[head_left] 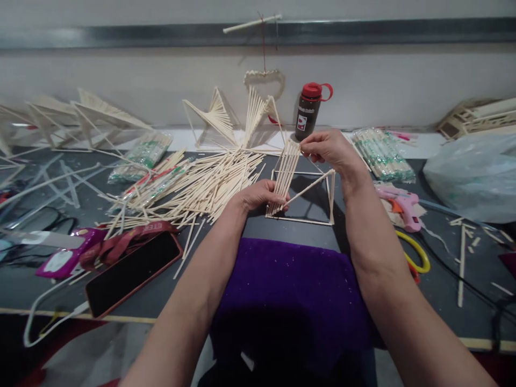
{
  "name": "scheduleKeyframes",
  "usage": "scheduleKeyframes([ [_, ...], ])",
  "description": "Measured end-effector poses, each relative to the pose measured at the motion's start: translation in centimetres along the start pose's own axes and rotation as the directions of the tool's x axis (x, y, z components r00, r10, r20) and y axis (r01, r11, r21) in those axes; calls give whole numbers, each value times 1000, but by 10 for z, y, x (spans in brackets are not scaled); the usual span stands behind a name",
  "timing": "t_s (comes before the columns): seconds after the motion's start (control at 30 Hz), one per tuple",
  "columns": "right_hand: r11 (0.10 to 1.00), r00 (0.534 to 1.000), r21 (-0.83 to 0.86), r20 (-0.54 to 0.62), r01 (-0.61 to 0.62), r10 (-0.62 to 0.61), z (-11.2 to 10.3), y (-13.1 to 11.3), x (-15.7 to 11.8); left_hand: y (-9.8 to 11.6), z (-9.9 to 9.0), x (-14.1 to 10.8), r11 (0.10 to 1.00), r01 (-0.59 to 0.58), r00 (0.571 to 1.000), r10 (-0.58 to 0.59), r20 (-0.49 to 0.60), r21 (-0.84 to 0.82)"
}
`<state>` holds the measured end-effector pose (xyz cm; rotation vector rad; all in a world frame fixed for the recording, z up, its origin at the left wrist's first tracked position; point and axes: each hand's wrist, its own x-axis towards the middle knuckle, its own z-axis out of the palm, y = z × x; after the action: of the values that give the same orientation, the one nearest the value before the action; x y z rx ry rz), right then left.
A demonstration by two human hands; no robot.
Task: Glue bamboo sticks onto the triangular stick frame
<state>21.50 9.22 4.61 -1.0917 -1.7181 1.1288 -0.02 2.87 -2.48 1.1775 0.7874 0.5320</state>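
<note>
A small frame of pale wooden sticks point(300, 220) stands on the dark table in front of me. On its left side, several sticks lie side by side as a slanting panel point(288, 166). My left hand point(264, 196) is closed around the lower part of this panel, thumb and fingers on the sticks. At the panel's upper end, my right hand point(324, 148) is pinched, its fingertips at the stick ends. One single diagonal stick point(312, 186) runs from the panel's foot up to the frame's right corner.
Loose sticks point(217, 185) pile up to the left. Finished stick models point(220, 115) and a bottle point(307, 113) stand by the wall. A pink glue gun point(403, 207), yellow-handled scissors point(419, 255) and a plastic bag point(475, 174) lie right; a phone point(133, 274) lies left.
</note>
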Motion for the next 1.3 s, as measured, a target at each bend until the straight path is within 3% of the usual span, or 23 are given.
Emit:
scheduleKeyframes([
  [0.27,1000,998,21,60,-13,12,-3,7,3,-4,-12,-7,999,34,996,-33,77,-12],
  [0.6,1000,992,-4,122,-26,26,-3,5,4,-3,-16,-12,999,46,998,-47,34,19],
  [1.3,999,993,-34,111,34,-30,-3,0,1,-5,-14,-14,997,67,997,-68,-33,-44],
])
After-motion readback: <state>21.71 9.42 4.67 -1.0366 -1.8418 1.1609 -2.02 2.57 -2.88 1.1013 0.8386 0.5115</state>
